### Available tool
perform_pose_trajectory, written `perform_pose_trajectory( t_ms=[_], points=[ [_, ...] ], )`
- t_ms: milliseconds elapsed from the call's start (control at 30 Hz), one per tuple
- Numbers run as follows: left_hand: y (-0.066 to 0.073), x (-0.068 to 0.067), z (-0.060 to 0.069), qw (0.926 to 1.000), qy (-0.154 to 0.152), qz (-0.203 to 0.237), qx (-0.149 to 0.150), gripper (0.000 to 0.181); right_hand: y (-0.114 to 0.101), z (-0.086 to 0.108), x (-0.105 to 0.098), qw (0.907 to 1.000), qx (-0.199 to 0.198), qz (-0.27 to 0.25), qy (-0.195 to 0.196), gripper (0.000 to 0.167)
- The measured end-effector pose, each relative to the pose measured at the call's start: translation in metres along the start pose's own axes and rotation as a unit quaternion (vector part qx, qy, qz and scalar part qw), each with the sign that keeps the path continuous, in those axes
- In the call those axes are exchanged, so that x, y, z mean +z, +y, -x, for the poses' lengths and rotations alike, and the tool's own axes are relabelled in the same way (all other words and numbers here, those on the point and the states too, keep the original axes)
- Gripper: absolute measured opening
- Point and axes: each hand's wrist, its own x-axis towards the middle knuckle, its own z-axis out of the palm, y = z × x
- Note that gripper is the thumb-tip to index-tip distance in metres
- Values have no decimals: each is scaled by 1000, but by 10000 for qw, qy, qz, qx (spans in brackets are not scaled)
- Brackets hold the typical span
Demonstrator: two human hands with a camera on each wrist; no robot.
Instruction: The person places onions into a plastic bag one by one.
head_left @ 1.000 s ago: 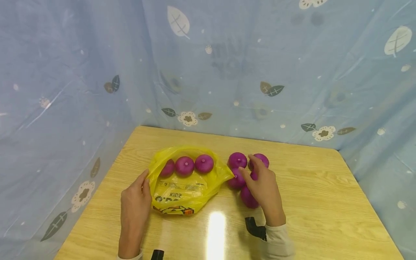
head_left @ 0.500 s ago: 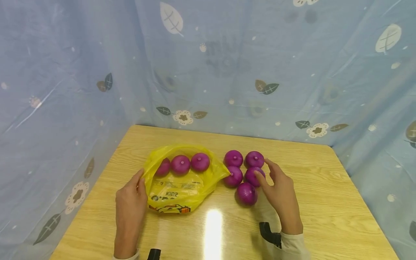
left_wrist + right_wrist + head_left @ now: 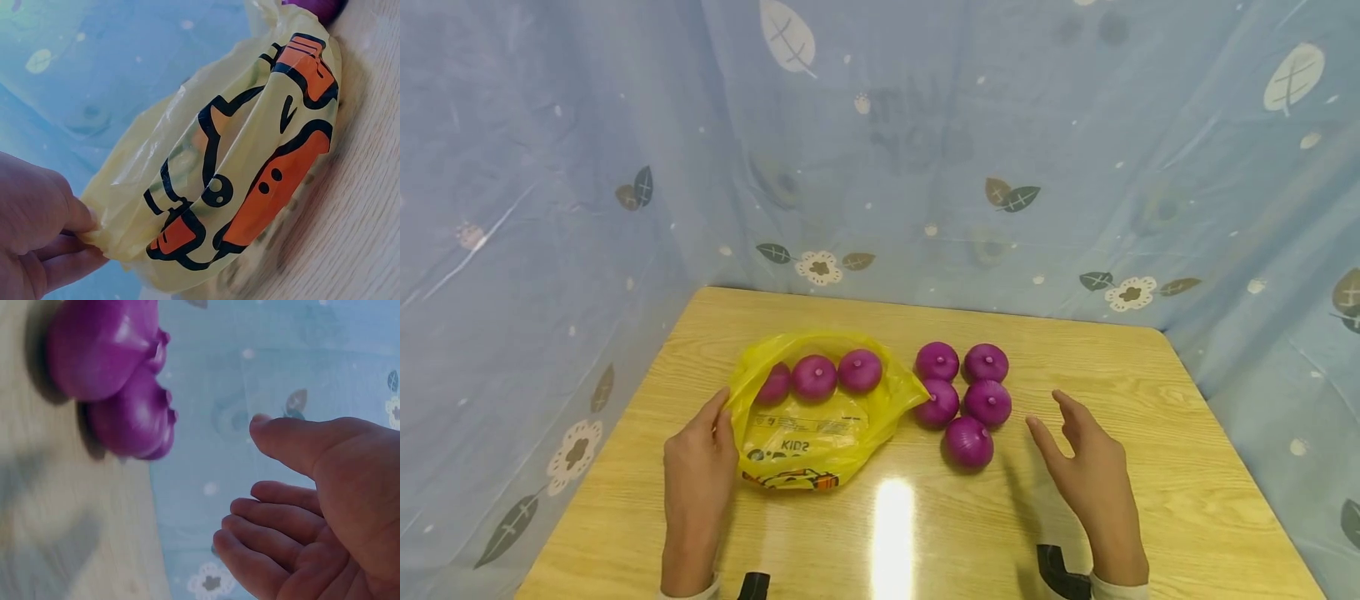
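Note:
A yellow plastic bag (image 3: 850, 450) lies with its mouth spread on the table, and three purple onions (image 3: 814, 377) show inside it. My left hand (image 3: 698, 475) pinches the left edge of the bag's mouth; the left wrist view shows thumb and fingers on the plastic (image 3: 144, 206). Right of the bag several more purple onions (image 3: 967, 442) stand in a close group. The bag's right corner touches or overlaps one of these. My right hand (image 3: 1093, 475) hovers to the right of the group, apart from it, fingers loosely extended and holding nothing.
The wooden table (image 3: 1150, 417) is bordered by a blue patterned curtain (image 3: 925, 167) at the back and sides. A bright light reflection lies on the table in front of the bag. Black mounts (image 3: 1063, 573) sit at both wrists.
My right hand has moved right and toward me, away from the onions, which are now fully visible. The left hand keeps its hold on the bag. The head view has shifted slightly.

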Motion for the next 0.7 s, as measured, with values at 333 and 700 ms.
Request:
perform_pose_trajectory(
  t_ms=[333, 700],
  points=[
    [-1, 0, -1, 10000, -33, -50, -4, 35, 10, 14, -34, 9958, 844, 295, -219, 83],
    [1, 1, -1, 9998, -93, -57, -149, 37, 9, 19, -29, 9908, 976, 73, -940, 93]
  ],
)
